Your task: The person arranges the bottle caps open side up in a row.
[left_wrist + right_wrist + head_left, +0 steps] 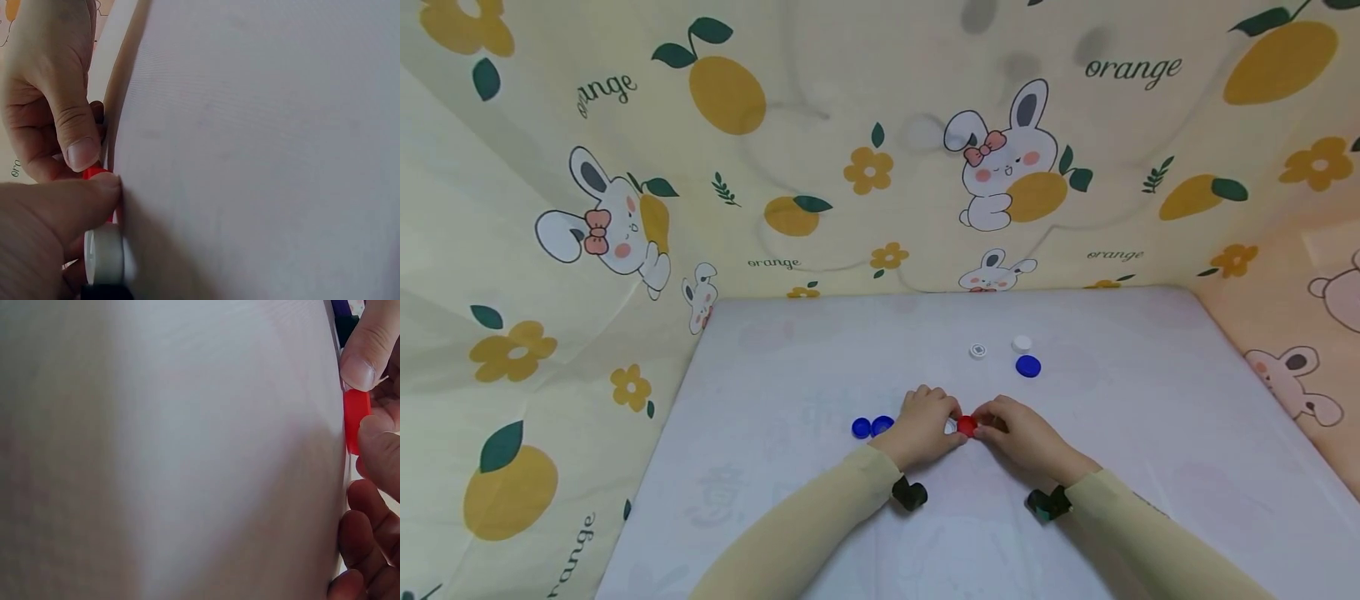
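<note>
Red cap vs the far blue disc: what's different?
Colour: the red cap is bright red, the far blue disc deep blue.
Handling: the left hand and right hand pinch the red cap; the far blue disc lies untouched.
Position: the red cap sits lower in the head view than the far blue disc.
Shared: both look round there.

Red cap (pixel 967 427): round, shallow, flat on counter (pixel 775 367), lower centre-right of frame, pinched between left hand (pixel 923 427) and right hand (pixel 1018 437). White cap (pixel 951 427): round, flat, just left of red, partly hidden by left hand. Smaller blue cap (pixel 861 428) and larger blue cap (pixel 882 426): side by side farther left, larger partly covered by left hand.
</note>
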A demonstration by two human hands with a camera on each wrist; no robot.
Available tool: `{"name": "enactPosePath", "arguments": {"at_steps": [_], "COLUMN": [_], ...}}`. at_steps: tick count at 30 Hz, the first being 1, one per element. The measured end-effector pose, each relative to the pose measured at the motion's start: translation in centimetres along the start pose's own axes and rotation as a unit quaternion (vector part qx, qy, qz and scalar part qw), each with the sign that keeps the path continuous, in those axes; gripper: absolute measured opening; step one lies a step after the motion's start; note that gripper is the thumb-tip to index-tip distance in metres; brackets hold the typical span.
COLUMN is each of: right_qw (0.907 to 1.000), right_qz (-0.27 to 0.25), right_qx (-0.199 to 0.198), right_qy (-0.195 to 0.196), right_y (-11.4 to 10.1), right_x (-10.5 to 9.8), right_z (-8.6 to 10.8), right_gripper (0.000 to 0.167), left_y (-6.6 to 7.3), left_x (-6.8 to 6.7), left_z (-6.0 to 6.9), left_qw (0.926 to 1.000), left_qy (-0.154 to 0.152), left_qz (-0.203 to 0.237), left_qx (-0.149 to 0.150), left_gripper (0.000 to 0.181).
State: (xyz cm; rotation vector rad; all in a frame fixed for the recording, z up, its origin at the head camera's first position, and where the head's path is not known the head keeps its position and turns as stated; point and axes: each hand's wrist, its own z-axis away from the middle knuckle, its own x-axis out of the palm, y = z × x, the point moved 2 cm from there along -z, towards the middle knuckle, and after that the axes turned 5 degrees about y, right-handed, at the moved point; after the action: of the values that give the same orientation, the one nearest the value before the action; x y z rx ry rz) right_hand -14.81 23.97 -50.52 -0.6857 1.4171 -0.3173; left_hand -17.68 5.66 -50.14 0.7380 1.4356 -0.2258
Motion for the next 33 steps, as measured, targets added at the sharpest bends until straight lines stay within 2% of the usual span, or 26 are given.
{"name": "enactPosePath", "arguments": {"at_steps": [17,20,23,28,33], "right_qw": [1.0000,0.9996,0.9987,0.9968,0.9949], "right_qz": [-0.007,-0.023,-0.037,-0.051,-0.066], "right_qx": [0.003,0.015,0.035,0.061,0.068], "right_qy": [-0.003,-0.007,-0.008,-0.002,0.035], "right_y": [0.3,0.4,0.7,1.1,1.0], "right_x": [-0.1,-0.3,-0.5,-1.6,-3.1], "right_z": [0.0,0.1,0.0,-1.0,-2.6], "right_gripper": [0.022,0.025,0.029,0.037,0.045], "left_y": [-0.1,-0.2,-0.5,-1.1,-1.6], "left_x": [-0.1,-0.5,-1.1,-2.3,-2.8], "left_z": [-0.2,-0.4,-0.7,-1.5,-2.7], "left_qw": [0.9999,0.9995,0.9973,0.9869,0.9771], "left_qy": [-0.010,-0.016,-0.016,-0.012,0.008], "left_qz": [0.003,0.027,0.071,0.155,0.201], "left_qx": [-0.001,-0.003,-0.011,-0.042,-0.069], "left_gripper": [0.036,0.043,0.049,0.054,0.058]}}
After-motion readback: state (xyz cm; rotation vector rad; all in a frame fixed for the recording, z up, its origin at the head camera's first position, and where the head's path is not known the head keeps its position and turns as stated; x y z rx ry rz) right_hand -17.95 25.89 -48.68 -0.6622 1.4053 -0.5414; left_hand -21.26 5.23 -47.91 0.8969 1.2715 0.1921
